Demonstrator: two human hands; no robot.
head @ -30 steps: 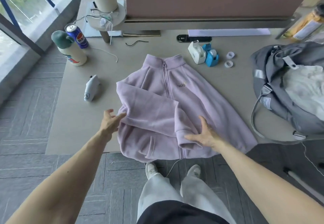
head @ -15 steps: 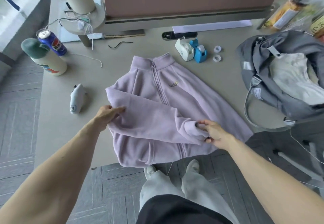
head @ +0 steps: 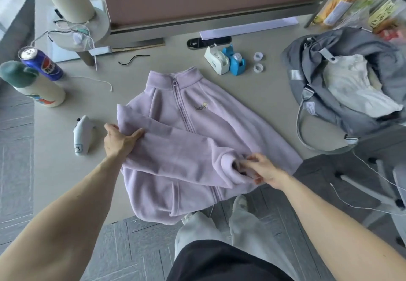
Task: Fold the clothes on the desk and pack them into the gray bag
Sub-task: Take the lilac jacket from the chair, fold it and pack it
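A lilac fleece jacket lies zipped and face up on the grey desk, its hem hanging over the front edge. Its left sleeve is folded across the chest. My left hand grips the fold at the jacket's left side, thumb on top. My right hand pinches the cuff of that folded sleeve near the jacket's right lower part. The gray bag sits open at the right of the desk with a white garment inside.
Two tape dispensers and two small tape rolls stand behind the collar. A can, a green-capped bottle and a small white device are at the left. Bottles crowd the far right corner. A chair base is by the desk's right.
My right hand went from lying flat on the sleeve end to pinching its cuff. My left hand closed on the fold at the jacket's left side. The view shifted left.
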